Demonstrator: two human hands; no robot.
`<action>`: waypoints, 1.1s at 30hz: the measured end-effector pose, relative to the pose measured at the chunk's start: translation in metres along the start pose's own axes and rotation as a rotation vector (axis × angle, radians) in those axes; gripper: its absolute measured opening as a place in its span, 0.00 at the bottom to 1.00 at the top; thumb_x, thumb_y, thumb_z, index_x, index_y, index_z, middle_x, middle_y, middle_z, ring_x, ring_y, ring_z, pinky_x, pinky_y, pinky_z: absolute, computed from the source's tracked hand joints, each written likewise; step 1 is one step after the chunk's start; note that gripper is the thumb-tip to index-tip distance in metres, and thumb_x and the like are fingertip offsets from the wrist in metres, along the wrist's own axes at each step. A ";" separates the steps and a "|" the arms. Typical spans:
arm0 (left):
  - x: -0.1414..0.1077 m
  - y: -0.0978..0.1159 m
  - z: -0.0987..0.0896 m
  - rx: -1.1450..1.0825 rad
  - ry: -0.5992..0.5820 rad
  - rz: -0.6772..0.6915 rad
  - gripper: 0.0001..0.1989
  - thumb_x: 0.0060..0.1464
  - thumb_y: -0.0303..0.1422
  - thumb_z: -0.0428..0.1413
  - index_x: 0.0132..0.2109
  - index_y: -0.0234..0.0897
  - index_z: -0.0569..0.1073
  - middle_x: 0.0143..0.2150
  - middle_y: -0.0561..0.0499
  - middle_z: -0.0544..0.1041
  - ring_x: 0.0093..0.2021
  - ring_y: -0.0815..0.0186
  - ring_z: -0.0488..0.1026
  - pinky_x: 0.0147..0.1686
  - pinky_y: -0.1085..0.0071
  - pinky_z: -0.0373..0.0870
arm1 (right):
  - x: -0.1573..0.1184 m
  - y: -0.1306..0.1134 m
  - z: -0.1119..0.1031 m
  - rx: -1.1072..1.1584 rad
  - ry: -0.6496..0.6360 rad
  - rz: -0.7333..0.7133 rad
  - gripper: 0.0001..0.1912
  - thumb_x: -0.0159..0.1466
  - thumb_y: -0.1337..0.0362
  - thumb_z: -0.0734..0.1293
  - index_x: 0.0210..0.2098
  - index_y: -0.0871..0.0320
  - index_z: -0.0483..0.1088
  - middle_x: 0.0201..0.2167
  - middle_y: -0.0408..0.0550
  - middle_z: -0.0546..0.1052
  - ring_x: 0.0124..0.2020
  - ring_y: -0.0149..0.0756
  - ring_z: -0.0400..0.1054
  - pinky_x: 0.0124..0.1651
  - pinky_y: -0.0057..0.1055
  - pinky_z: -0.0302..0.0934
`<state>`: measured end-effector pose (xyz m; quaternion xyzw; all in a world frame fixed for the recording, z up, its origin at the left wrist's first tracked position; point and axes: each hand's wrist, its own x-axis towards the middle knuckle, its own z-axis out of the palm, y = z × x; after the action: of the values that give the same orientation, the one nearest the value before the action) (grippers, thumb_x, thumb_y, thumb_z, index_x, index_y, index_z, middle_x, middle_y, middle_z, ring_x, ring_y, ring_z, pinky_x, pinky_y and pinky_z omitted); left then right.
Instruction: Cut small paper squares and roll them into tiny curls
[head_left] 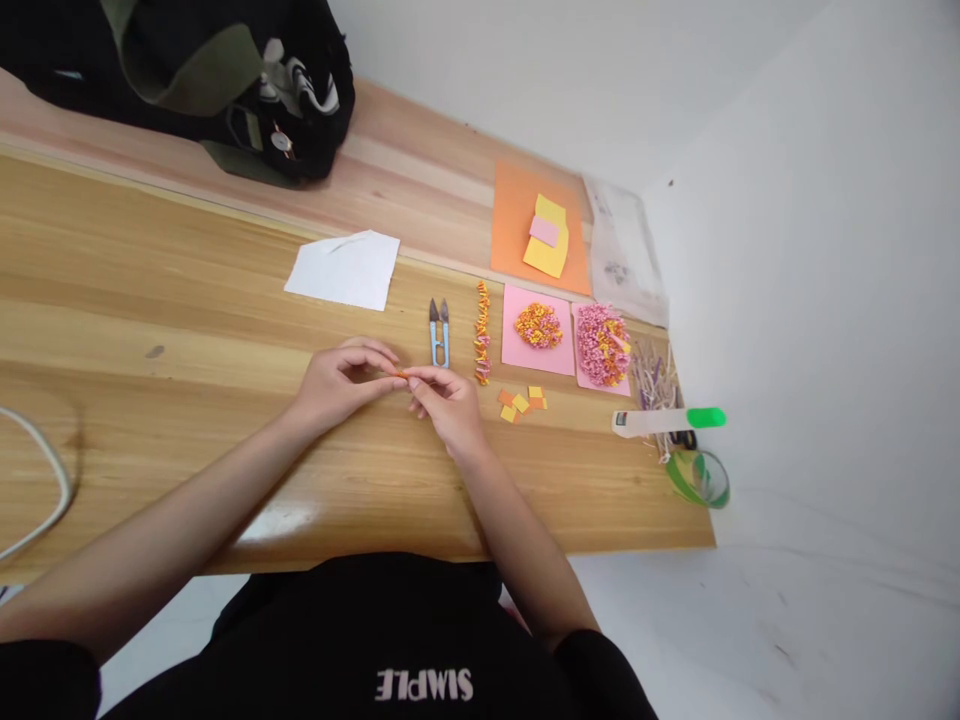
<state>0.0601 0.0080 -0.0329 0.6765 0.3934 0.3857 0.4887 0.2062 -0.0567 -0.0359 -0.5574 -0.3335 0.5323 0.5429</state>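
Note:
My left hand and my right hand meet over the wooden table, fingertips pinched together. Between them is a small orange piece, perhaps paper; most of it is hidden by the fingers. Just beyond my right hand lie blue-handled thread snips, blades pointing away. A row of small orange and pink folded pieces runs beside the snips. Several small yellow and orange paper pieces lie to the right of my right hand.
Pink squares bear an orange cluster and a pink-orange cluster. Behind are an orange sheet, white paper and a black bag. A green-capped glue bottle and a green cup stand at the right edge.

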 end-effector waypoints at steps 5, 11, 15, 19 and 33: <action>0.000 0.003 -0.001 0.005 -0.004 -0.011 0.13 0.42 0.43 0.67 0.26 0.38 0.78 0.36 0.48 0.78 0.38 0.61 0.75 0.40 0.66 0.69 | 0.000 0.001 0.000 -0.018 -0.018 -0.012 0.08 0.54 0.60 0.69 0.32 0.56 0.76 0.21 0.41 0.74 0.20 0.27 0.65 0.22 0.25 0.58; 0.001 0.003 0.000 -0.040 -0.006 -0.026 0.13 0.41 0.42 0.67 0.25 0.37 0.77 0.35 0.47 0.78 0.38 0.62 0.75 0.43 0.65 0.69 | 0.000 0.001 0.000 -0.001 -0.020 -0.018 0.08 0.54 0.60 0.69 0.32 0.55 0.76 0.20 0.40 0.74 0.19 0.26 0.65 0.22 0.25 0.58; 0.001 0.000 -0.001 -0.041 -0.009 -0.016 0.14 0.41 0.42 0.67 0.24 0.37 0.76 0.35 0.47 0.78 0.38 0.62 0.75 0.43 0.66 0.69 | 0.000 0.001 0.000 -0.007 -0.031 0.005 0.09 0.52 0.60 0.70 0.32 0.55 0.76 0.23 0.40 0.75 0.19 0.26 0.65 0.22 0.25 0.59; 0.002 0.000 -0.001 -0.027 -0.013 -0.018 0.15 0.41 0.44 0.67 0.24 0.37 0.76 0.35 0.47 0.78 0.37 0.62 0.74 0.41 0.66 0.69 | 0.000 0.002 -0.001 -0.028 -0.057 0.002 0.09 0.52 0.59 0.71 0.32 0.55 0.76 0.25 0.41 0.77 0.20 0.26 0.66 0.24 0.26 0.61; 0.003 0.006 -0.002 -0.020 -0.036 -0.052 0.21 0.37 0.51 0.67 0.22 0.37 0.74 0.35 0.47 0.77 0.37 0.62 0.74 0.42 0.65 0.69 | 0.000 0.004 0.000 -0.084 -0.051 0.004 0.09 0.53 0.58 0.72 0.32 0.56 0.77 0.26 0.43 0.78 0.21 0.26 0.66 0.24 0.25 0.61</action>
<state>0.0602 0.0098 -0.0262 0.6680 0.3980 0.3646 0.5123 0.2059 -0.0571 -0.0397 -0.5667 -0.3679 0.5331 0.5092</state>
